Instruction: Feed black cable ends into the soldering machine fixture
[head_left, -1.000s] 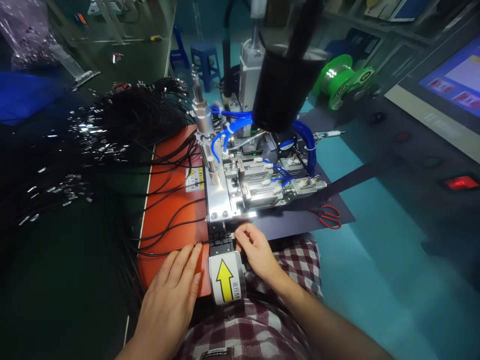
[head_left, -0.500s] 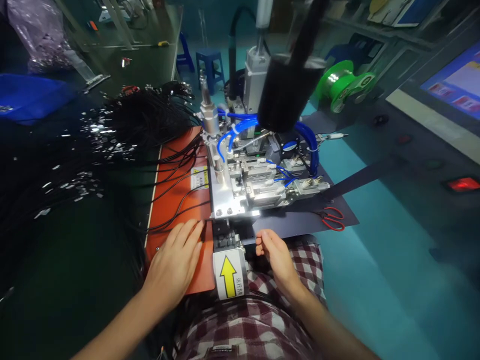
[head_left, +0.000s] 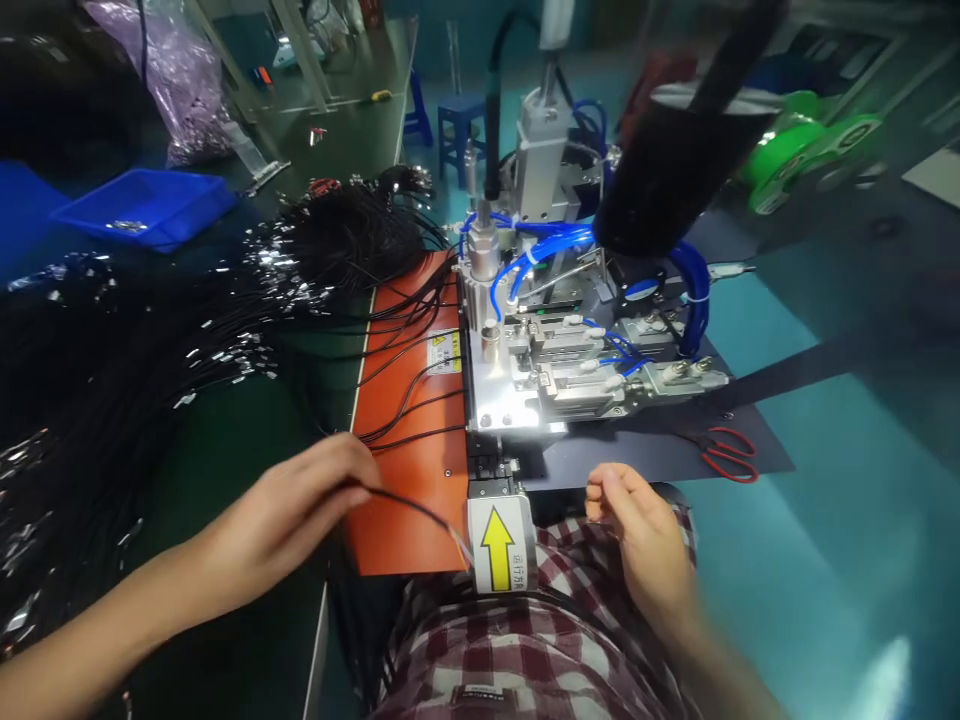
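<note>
My left hand [head_left: 319, 500] is closed on a black cable [head_left: 412, 505] above the left edge of the orange plate [head_left: 405, 545]. The cable's free end, split into thin coloured wires, reaches right to the white label with a yellow arrow [head_left: 498, 550] on the machine's front. My right hand [head_left: 630, 520] hovers right of that label, fingers curled together; whether anything is between them is hidden. In front of both hands stands the machine [head_left: 510, 390], with metal cylinders and blue air tubes. Several black cables run from its left side across the orange plate.
Heaps of black cables with shiny ends [head_left: 352, 230] cover the left table. A blue tray [head_left: 150, 205] and a plastic bag [head_left: 165, 80] lie behind them. Red-handled scissors or snips [head_left: 727, 455] rest on the dark plate at right. A green reel [head_left: 795, 150] stands farther back.
My left hand has moved left from beside the machine's front and now holds a cable with its wire end showing. My right hand keeps its curled pose. The view has shifted left.
</note>
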